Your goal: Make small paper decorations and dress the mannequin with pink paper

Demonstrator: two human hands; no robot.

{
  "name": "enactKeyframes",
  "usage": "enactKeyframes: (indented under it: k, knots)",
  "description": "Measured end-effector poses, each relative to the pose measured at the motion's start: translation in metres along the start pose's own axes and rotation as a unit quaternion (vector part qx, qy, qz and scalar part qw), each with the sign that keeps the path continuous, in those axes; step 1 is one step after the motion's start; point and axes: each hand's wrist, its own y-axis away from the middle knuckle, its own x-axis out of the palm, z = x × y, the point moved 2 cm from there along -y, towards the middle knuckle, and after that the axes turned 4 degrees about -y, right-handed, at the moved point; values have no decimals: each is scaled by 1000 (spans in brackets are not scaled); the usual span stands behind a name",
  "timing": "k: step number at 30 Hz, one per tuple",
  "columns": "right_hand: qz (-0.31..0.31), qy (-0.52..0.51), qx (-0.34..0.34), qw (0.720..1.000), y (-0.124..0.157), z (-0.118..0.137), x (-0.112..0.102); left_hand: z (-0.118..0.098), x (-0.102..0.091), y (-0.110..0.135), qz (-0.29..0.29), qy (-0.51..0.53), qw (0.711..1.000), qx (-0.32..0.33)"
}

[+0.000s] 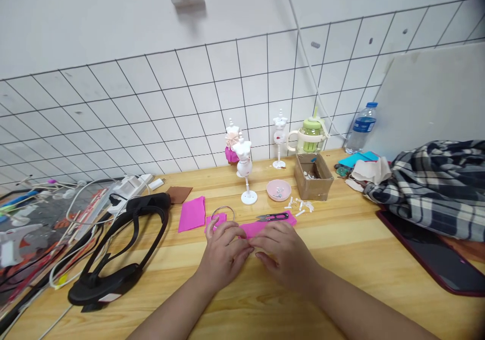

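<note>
My left hand (226, 253) and my right hand (285, 253) meet over the near left end of a bright pink fabric strip (250, 229) on the wooden table. The fingers of both are bent and closed at the cloth's edge, and their tips partly hide it. Thread snips (273, 217) with black handles lie across the strip, just beyond my right hand. A small pink fabric piece (220, 220) is beside my left fingers, with a thin metal ring (231, 208) lying over it. Further left lies a larger pink fabric square (192, 213).
White mini dress forms (244, 160) stand behind the hands, near a pink dish (279, 190) and a cardboard box (314, 178). White scraps (299, 205) lie before the box. A black headset strap (132, 249) is left; a dark tablet (435, 254) and checked cloth (443, 183) are right.
</note>
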Motion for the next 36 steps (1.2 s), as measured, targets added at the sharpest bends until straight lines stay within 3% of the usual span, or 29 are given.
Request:
enactKeyframes:
  k: [5,10,13,16,22,28,32,36]
  knots:
    - [4,18,35,999,1,-6,7,-3,6,-1,36,50,998,-30]
    - [-11,5,80,997,-1,-20,-4,26,17,2,29,48,991,-120]
    - [-38,-12,111,993,-1,-31,-13,44,27,3,56,37,991,-117]
    - [-46,-30,130,990,0,-38,-16,47,32,1,99,40,989,-103]
    - [-6,-60,116,991,-1,-38,-9,30,30,0,149,70,983,-87]
    - [96,-89,158,979,-31,-29,-7,33,31,3,161,104,975,-117]
    - [134,-149,257,945,-50,-36,4,38,35,4,165,152,966,-129]
    - [172,-234,293,911,-51,-47,24,45,39,7,163,165,958,-167]
